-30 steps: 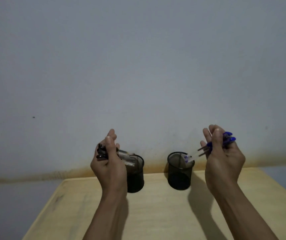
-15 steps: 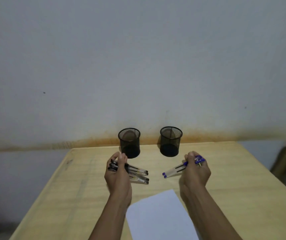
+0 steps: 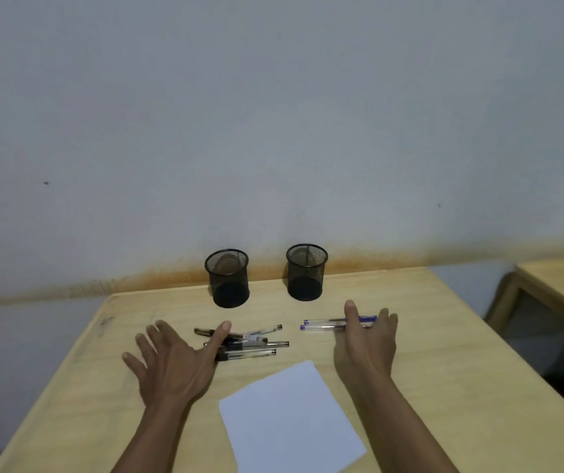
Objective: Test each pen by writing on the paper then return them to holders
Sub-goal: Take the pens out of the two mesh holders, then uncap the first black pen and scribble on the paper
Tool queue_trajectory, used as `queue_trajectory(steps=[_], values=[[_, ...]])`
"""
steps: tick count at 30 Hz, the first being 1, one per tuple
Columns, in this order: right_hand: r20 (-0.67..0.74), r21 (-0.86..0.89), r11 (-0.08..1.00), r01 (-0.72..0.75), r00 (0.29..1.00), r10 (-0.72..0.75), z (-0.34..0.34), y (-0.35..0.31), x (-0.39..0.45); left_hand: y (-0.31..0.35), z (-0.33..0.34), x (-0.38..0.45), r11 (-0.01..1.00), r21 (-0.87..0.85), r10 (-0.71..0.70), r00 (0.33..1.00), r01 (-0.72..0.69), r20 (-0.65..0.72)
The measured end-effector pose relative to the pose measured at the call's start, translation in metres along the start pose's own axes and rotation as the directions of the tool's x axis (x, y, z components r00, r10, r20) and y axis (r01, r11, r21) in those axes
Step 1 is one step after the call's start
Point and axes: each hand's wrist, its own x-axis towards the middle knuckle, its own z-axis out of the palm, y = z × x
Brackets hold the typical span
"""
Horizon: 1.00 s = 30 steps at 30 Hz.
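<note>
Two black mesh holders stand empty near the table's back edge, one on the left and one on the right. Several black pens lie loose on the wood in front of the left holder. Blue pens lie in front of the right holder. My left hand hovers open, fingers spread, just left of the black pens, its thumb over their ends. Over the blue pens' right ends my right hand is open too. A blank white paper lies between my forearms.
The light wooden table reaches a grey wall with a rusty stain line at the back. A second wooden table stands to the right across a dark gap.
Both hands have put their pens down on the table and opened. The black pens now lie left of centre, the blue ones right. The view has tilted down, showing more paper.
</note>
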Motion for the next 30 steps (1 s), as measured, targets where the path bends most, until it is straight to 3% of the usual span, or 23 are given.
queue_trajectory(steps=[8,17,22,30], values=[[0.135,-0.045,0.971,0.235,0.964,-0.228,-0.015,-0.008,-0.014,-0.019,-0.012,-0.009,0.989,-0.128,0.064,0.995,-0.074,-0.08],[0.359,-0.106,0.877,0.468,0.841,-0.405,0.003,-0.007,-0.043,-0.059,-0.018,-0.035,0.994,-0.043,0.102,0.995,-0.103,-0.019],[0.559,-0.294,0.725,0.623,0.728,-0.398,0.042,-0.006,-0.051,-0.069,-0.017,-0.04,0.993,0.03,0.112,0.993,-0.113,0.042],[0.657,-0.526,0.392,0.755,0.653,-0.378,0.087,-0.01,-0.027,-0.071,-0.014,-0.041,0.97,0.195,0.138,0.988,-0.148,0.062]])
